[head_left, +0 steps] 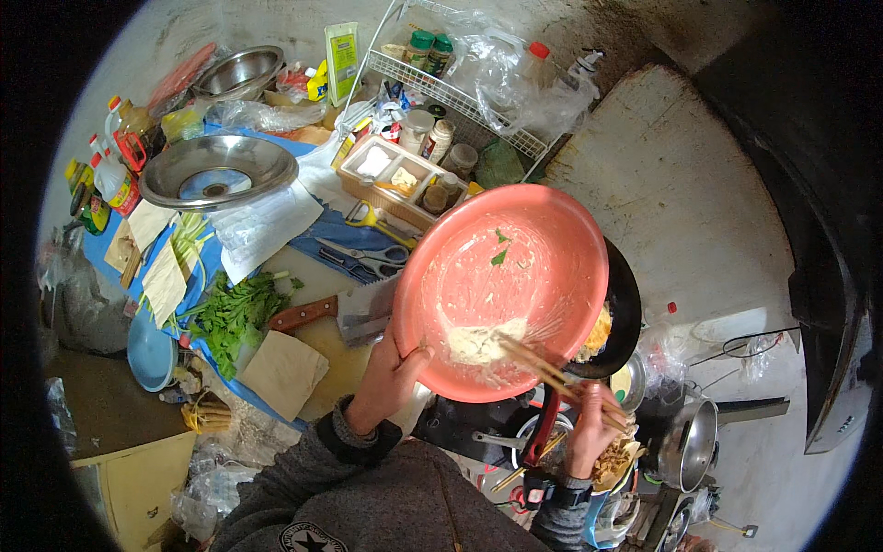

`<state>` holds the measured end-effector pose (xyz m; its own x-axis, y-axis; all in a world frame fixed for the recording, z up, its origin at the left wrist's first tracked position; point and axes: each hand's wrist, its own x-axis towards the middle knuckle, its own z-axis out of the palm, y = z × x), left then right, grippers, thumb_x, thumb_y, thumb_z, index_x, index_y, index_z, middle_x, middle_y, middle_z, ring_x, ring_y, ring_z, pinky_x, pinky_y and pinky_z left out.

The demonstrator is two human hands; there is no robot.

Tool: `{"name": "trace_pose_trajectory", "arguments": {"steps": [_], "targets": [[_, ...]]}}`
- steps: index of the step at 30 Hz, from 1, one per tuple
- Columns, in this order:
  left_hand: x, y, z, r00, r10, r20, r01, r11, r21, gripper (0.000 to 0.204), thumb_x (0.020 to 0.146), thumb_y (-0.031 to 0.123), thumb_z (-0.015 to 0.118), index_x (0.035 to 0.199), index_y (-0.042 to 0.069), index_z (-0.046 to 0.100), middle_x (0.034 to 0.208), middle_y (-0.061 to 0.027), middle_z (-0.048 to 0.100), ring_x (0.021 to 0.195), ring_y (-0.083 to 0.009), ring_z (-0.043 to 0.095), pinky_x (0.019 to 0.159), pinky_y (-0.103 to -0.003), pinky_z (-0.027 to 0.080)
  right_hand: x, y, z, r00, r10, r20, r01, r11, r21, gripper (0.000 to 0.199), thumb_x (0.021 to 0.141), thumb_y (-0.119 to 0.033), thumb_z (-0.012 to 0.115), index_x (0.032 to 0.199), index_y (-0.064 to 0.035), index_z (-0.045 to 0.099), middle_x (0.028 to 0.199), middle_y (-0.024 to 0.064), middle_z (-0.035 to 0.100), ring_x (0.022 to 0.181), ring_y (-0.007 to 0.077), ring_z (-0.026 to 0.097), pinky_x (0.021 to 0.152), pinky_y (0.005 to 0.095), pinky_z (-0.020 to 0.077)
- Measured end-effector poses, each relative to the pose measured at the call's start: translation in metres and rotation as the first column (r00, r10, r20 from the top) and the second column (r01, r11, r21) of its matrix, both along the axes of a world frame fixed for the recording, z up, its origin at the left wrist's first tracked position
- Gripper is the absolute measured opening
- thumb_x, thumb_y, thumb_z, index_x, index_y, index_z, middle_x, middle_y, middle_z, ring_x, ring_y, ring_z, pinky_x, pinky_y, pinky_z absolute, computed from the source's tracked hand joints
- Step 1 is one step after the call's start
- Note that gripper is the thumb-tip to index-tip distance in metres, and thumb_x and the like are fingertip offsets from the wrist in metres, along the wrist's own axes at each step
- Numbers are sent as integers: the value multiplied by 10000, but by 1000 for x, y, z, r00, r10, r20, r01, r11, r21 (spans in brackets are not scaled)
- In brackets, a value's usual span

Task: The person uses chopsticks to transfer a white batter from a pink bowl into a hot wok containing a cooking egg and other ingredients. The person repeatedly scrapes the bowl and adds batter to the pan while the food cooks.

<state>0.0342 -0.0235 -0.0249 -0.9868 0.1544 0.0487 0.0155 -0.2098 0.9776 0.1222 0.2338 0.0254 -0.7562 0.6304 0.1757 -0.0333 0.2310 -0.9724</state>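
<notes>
My left hand (390,379) is closed on the near left rim of a pink plastic basin (561,239), which is tilted so its inside shows. Pale, thick batter (478,342) pools at the low side, smears coat the walls, and a few green leaf bits (499,253) stick to the far side. With my right hand (593,428) I grip wooden chopsticks (538,365), their tips in the batter. Partly hidden behind the basin's right side is a black frying pan (625,313) with yellow food (598,333) in it; its red handle (544,428) points toward me.
To the left lie a cleaver (308,313), leafy greens (235,317), scissors (368,256) and a steel basin (267,170). A seasoning box (386,175) stands beyond, beside a white wire rack (451,87). Steel pots (690,446) stand at right, below a dark range hood (832,368).
</notes>
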Motion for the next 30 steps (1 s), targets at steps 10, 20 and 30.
{"name": "trace_pose_trajectory", "arguments": {"steps": [10,20,30], "targets": [[-2,-2,0,999,-31,32,30,1000,7,499,857,69,540,1325,-23,389,1089,-112,587,972,-148,528,849,-303,439,0,4,26,996,-88,11,89,992,-93,210,927,-138,582,869,63,610,790,138,644,631,226,658,535,356,581],[-5,-11,7,963,-255,87,255,967,14,537,863,80,532,1365,-10,364,1214,-95,535,1068,-157,503,924,-306,410,-24,-6,15,992,111,-54,-119,977,-177,199,937,-143,577,957,54,598,794,127,639,664,212,651,633,331,565],[-5,-26,17,866,-306,396,326,945,17,389,901,174,540,1252,16,483,915,-55,612,673,-102,593,553,-250,498,3,-1,40,979,196,50,-187,971,-152,70,871,-33,622,898,31,614,830,101,627,732,172,622,672,315,547]]}}
